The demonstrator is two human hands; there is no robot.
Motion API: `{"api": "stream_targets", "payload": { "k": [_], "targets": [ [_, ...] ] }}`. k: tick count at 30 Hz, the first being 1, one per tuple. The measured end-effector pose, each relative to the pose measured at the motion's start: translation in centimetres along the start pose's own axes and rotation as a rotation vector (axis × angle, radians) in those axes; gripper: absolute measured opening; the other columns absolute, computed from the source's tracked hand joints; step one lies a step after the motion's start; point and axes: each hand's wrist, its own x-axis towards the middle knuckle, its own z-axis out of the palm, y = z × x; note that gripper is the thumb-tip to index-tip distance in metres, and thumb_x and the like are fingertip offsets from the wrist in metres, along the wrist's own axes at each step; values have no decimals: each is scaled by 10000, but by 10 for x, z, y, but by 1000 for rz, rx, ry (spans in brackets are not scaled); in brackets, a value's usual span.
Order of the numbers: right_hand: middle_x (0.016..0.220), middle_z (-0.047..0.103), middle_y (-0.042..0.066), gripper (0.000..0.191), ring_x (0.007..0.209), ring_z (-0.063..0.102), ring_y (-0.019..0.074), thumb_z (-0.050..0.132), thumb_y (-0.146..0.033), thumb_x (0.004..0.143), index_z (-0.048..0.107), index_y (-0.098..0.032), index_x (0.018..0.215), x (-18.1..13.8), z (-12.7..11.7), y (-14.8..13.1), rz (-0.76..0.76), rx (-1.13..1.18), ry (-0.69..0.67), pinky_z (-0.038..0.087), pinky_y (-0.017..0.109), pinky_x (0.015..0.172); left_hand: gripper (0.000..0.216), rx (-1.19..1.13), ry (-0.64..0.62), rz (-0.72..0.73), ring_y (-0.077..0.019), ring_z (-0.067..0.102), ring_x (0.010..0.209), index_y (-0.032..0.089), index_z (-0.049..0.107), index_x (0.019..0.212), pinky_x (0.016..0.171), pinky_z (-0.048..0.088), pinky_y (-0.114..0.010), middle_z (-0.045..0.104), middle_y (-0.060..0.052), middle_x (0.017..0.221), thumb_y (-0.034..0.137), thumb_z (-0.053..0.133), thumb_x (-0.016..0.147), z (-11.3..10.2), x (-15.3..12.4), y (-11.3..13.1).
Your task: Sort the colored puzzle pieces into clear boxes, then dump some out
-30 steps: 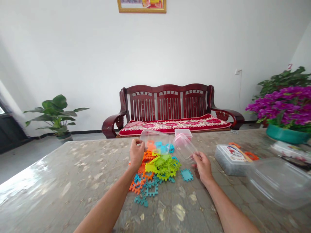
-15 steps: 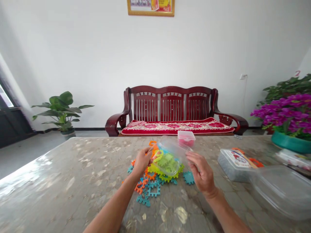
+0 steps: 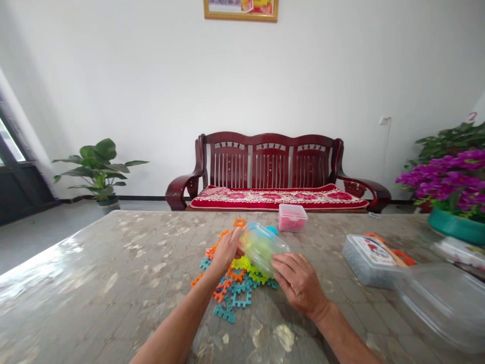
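Note:
A clear plastic box [image 3: 261, 246] is held tilted above the pile, with yellow-green pieces showing blurrily through it. My left hand [image 3: 228, 247] grips its left end, thumb on top. At its right end, my right hand [image 3: 299, 283] closes round the edge, fingers together. A clear lid [image 3: 265, 237] seems to lie over the box top; whether it is snapped down I cannot tell. Under the box spreads a pile of toothed plastic puzzle pieces, with orange pieces [image 3: 222, 289], teal pieces [image 3: 241, 297] and yellow-green pieces [image 3: 242, 263].
A small lidded box with pink contents [image 3: 292, 218] stands behind the pile. To the right are a lidded grey box [image 3: 369, 263], a large clear tub or lid [image 3: 443, 298] and purple flowers in a green pot [image 3: 454, 222]. A wooden bench [image 3: 269, 162] stands beyond the table.
My right hand has moved down and left, bringing the clear lid from above onto the box. The teal piece by my right hand is now out of sight.

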Motion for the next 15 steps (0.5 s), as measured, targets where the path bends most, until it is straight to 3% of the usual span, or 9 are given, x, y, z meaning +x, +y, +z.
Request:
{"api": "stream_targets", "payload": {
  "k": [6, 8, 10, 12, 15],
  "targets": [
    [1169, 679, 77, 271, 1052, 593, 237, 554, -340, 912, 648, -243, 1148, -3, -4, 2, 15, 150, -68, 444, 403, 892, 256, 52, 64, 99, -110, 551, 452, 164, 618, 883, 447, 432, -192, 581, 32, 590, 375, 499, 799, 3, 3, -4],
    [1181, 669, 74, 278, 1090, 583, 237, 530, -357, 924, 641, -252, 1156, -5, -1, 5, 80, 269, -12, 440, 412, 939, 228, 35, 104, 142, -106, 556, 487, 160, 627, 881, 453, 437, -192, 612, 15, 672, 328, 507, 783, 2, 5, -7],
    [1170, 661, 80, 271, 1112, 575, 238, 506, -362, 933, 640, -250, 1140, -7, 7, 8, 261, 369, 146, 440, 419, 965, 225, 22, 132, 159, -110, 564, 515, 158, 630, 889, 460, 447, -199, 633, 0, 734, 316, 516, 775, 0, 5, -8],
    [1202, 637, 101, 336, 1124, 569, 258, 536, -431, 908, 620, -235, 1167, -7, 16, 12, 539, 478, 311, 467, 426, 939, 228, 1, 162, 160, -112, 567, 520, 158, 623, 904, 461, 455, -207, 641, -7, 766, 309, 524, 765, 0, 5, -9],
    [1360, 552, 131, 646, 1206, 536, 293, 634, -583, 799, 523, -216, 1320, -2, 24, 11, 884, 794, 372, 478, 435, 950, 239, -55, 199, 163, -105, 560, 490, 161, 596, 931, 458, 464, -218, 635, 0, 773, 307, 517, 758, 3, 0, -7]
  ]
}}
